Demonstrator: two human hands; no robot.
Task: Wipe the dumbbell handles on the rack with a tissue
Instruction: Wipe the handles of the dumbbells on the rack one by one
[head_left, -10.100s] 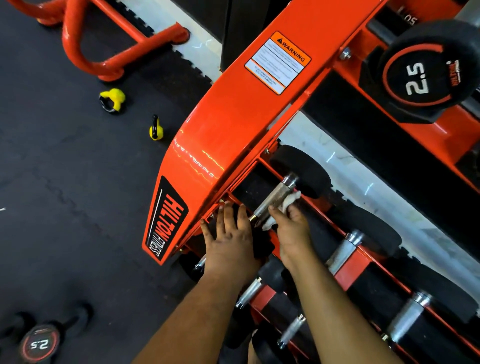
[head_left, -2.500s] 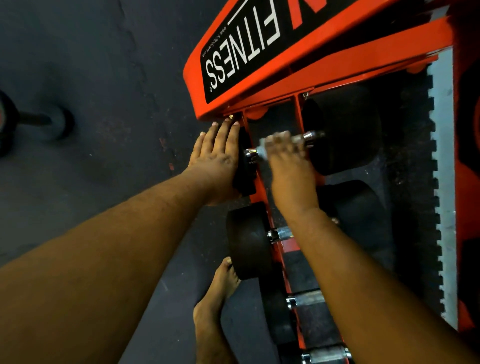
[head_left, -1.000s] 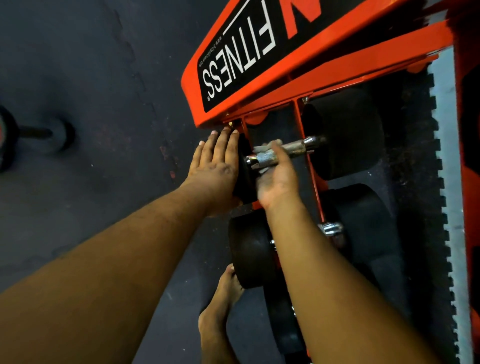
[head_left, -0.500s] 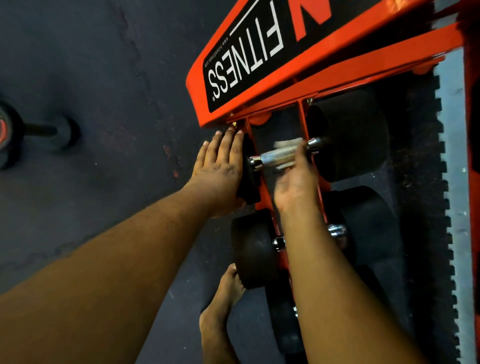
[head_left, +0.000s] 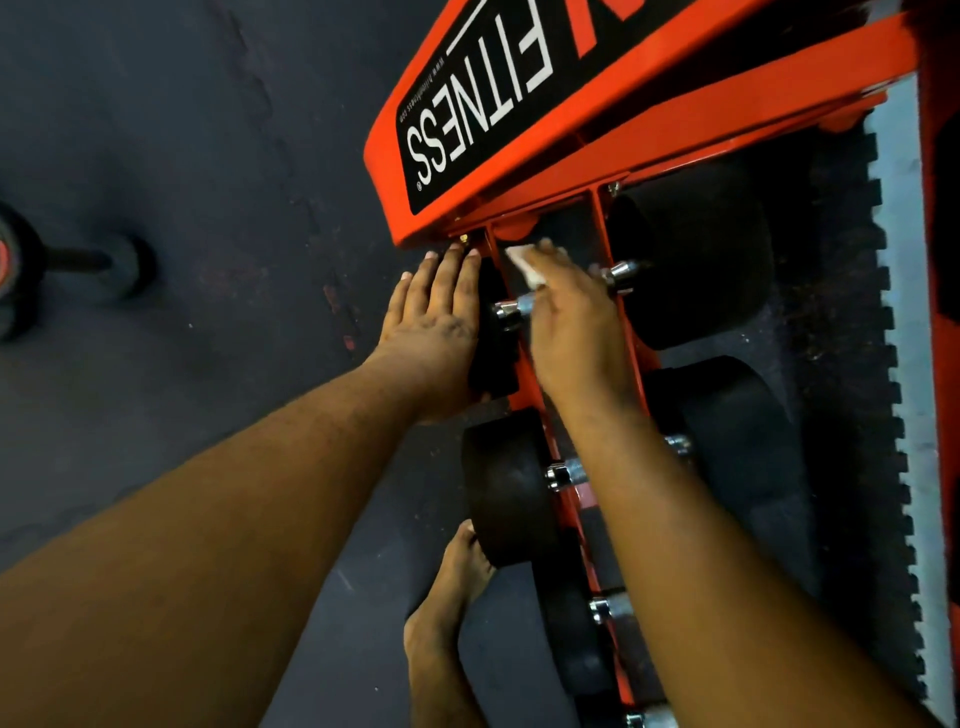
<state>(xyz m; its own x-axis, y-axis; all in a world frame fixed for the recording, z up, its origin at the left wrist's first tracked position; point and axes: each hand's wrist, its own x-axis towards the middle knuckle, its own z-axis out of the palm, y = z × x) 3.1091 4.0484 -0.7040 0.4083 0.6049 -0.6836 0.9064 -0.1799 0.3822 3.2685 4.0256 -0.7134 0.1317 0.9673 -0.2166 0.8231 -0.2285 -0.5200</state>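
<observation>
Since half a second ago the right hand (head_left: 566, 332) has slid over the top of the handle (head_left: 519, 306), so now it covers nearly the whole bar where before the bar showed with the white tissue (head_left: 527, 267) behind it. Tissue now pokes out past the fingertips, up toward the end of the rack (head_left: 649, 140). Fingers are curved over the bar and the tissue; how far they wrap underneath is hidden.

Left hand (head_left: 436, 332) hasn't moved: flat, fingers straight and together, pressed on the outer face of the near weight head at the rack's front edge, fingertips almost at the orange end plate with the FITNESS sticker.

Room-wise it's tight. This dumbbell (head_left: 691, 260) sits in the last slot, right under the end plate, with orange rails either side of the handle and the next dumbbell (head_left: 511, 488) just beside it down the row. Open dark floor (head_left: 208, 260) lies off the rack's front edge.

Hard to see: only the chrome collars at each end of the handle show. The right forearm covers most of the second handle, and the lower ones are cut off at the bottom edge. A bare foot (head_left: 457, 587) sits by the rack's front edge, and another dumbbell on the floor (head_left: 78, 260) is cut off at far left.
</observation>
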